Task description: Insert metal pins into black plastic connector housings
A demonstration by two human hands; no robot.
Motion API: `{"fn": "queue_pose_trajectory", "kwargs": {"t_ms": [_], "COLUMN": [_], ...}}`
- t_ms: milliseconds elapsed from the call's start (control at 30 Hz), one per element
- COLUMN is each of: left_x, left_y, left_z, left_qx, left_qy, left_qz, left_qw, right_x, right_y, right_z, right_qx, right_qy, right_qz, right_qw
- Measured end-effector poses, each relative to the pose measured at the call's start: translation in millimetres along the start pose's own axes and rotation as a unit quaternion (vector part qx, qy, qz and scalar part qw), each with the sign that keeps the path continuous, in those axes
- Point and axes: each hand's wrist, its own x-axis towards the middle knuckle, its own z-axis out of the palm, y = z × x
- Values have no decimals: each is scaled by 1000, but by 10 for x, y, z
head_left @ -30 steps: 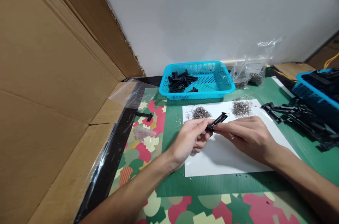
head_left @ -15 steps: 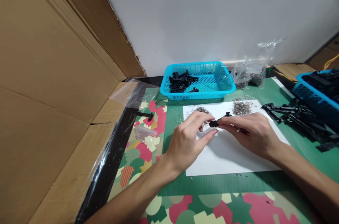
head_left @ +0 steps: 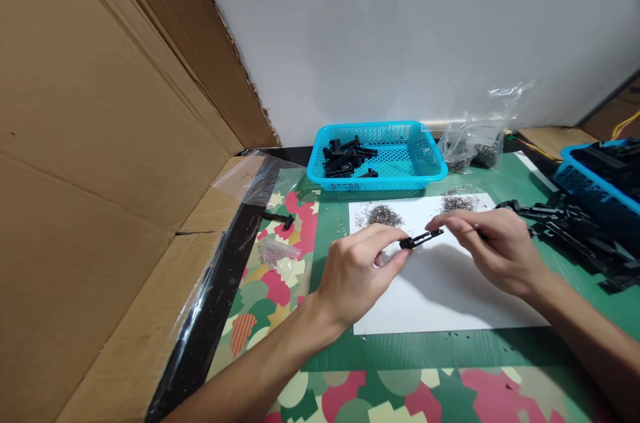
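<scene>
Between thumb and fingers, my left hand pinches one end of a slotted black part above the white sheet. My right hand is at the part's far right end, its thumb and index finger close together; whether they touch the part or hold anything small is unclear. Behind my left hand lies a pile of small metal pieces on the sheet. A second such pile sits behind my right hand, partly covered by it.
A blue basket with black parts stands at the back. Clear bags of metal pieces are beside it. Black parts lie at right near another blue basket. Cardboard walls the left; a black part lies near it.
My right hand has drawn back from my left hand and no longer covers the black part, which now shows almost its full length in my left hand. The view has shifted slightly.
</scene>
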Motion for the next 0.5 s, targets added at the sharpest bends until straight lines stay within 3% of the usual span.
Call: {"fn": "queue_pose_trajectory", "kwargs": {"t_ms": [233,500], "left_x": [13,18], "left_y": [33,46], "left_z": [8,-3], "left_qx": [5,-7], "left_qy": [4,4], "left_qz": [6,-66], "left_qw": [1000,998], "right_x": [22,48], "right_y": [26,332], "right_z": [3,35], "right_qx": [22,-122], "right_qy": [25,-48], "right_qz": [84,152], "right_qw": [996,980]}}
